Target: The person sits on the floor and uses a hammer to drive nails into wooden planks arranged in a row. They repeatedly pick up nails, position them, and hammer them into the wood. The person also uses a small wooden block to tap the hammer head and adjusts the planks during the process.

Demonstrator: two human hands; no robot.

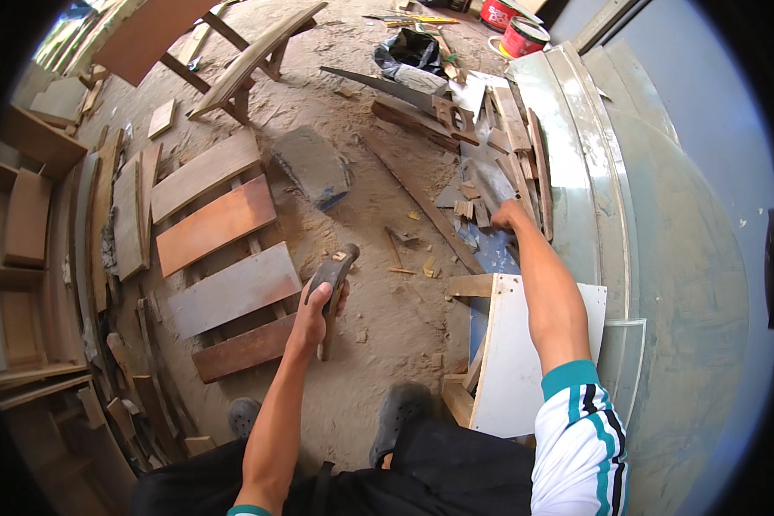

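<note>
My left hand [316, 310] is closed around a hammer [329, 273], gripped high near its dark metal head. The lower end of its handle pokes out below my fist. To the right, my right arm stretches forward over a white board piece [525, 361] with wooden legs or battens. My right hand [511, 215] is in a heap of wood offcuts, its fingers curled downward. What those fingers hold, if anything, is hidden. Small wood blocks [466, 209] and a long strip [542, 172] lie close by it. A handsaw [396, 90] with a wooden handle rests beyond the heap.
Slatted boards [215, 224] lie on battens at the left, by a grey slab [311, 168]. A wooden bench [254, 60] stands farther off. Glass sheets [688, 258] lean along the right wall. Red cans [523, 36] and a black bag [408, 53] sit at the back.
</note>
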